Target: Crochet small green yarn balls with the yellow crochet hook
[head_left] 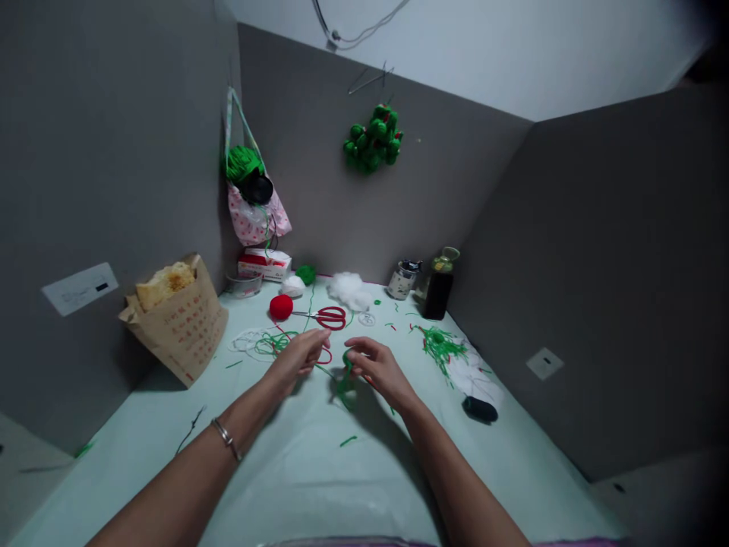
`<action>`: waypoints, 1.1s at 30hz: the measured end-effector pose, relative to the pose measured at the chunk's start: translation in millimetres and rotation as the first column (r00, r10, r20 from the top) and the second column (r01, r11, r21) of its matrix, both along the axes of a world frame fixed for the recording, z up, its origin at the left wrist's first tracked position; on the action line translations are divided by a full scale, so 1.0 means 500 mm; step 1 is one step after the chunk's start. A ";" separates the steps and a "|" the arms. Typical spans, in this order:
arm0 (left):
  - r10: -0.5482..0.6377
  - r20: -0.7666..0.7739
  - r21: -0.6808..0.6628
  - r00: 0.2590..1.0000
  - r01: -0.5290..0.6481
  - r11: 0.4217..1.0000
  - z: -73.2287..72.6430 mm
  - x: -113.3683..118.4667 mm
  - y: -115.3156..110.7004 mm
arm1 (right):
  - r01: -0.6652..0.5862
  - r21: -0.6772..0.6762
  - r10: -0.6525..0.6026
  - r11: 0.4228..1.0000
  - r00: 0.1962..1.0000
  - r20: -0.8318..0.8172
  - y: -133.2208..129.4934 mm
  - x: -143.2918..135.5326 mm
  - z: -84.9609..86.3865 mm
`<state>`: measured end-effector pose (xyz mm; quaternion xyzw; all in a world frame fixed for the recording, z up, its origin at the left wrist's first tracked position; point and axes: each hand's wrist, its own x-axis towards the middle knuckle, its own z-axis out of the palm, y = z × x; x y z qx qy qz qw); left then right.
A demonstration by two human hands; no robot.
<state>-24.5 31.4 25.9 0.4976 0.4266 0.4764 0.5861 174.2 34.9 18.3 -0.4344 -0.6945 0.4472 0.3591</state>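
Observation:
Over the middle of the table, my right hand [379, 371] pinches a small green yarn piece [345, 384], from which loose green strands hang. My left hand [303, 355] is closed just to its left, with a green strand running between the two hands; what its fingertips grip is too small to make out. Just beyond the hands lie red-handled scissors [331, 317], and a red yarn ball [281, 307] touches or nearly touches their blades. Tangled green yarn [273, 343] and white yarn lie left of my left hand.
A paper bag with bread [185, 327] stands at the left. White stuffing [349, 290], a jar [403, 279] and a dark bottle [438, 292] are at the back. Green yarn scraps [441, 346] and a dark green spool [480, 410] lie at the right. Grey panels enclose the table [296, 471].

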 end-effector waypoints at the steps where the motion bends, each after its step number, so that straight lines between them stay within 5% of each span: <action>1: 0.002 -0.022 0.010 1.000 -0.002 1.000 -0.005 0.005 -0.010 | 0.030 -0.020 -0.031 0.999 0.998 -0.056 -0.001 -0.002 0.001; 10: 0.061 -0.128 0.185 0.990 -0.036 0.982 -0.032 0.034 -0.026 | 0.103 -0.143 -0.140 0.984 0.948 -0.285 -0.017 -0.031 -0.012; 15: 0.186 -0.128 0.186 0.974 -0.161 0.969 -0.039 0.032 -0.023 | -0.020 -0.174 -0.017 0.985 0.978 -0.208 -0.031 -0.035 -0.012; 18: 0.241 -0.112 0.162 0.964 -0.221 0.962 -0.042 0.033 -0.021 | 0.027 -0.091 -0.042 0.996 0.986 -0.162 -0.035 -0.030 -0.003; 22: 0.197 -0.092 0.109 0.976 -0.187 0.976 -0.047 0.039 -0.024 | 0.122 0.022 -0.114 0.992 0.967 -0.228 -0.037 -0.024 0.016; 29: 0.123 0.046 0.036 0.991 -0.124 0.992 -0.053 0.058 -0.036 | 0.155 -0.064 -0.166 0.986 0.953 -0.252 -0.028 -0.018 0.010; 33: 0.098 0.096 0.014 0.991 -0.099 0.995 -0.058 0.062 -0.036 | 0.042 -0.061 -0.049 0.997 0.992 -0.119 -0.022 -0.007 0.006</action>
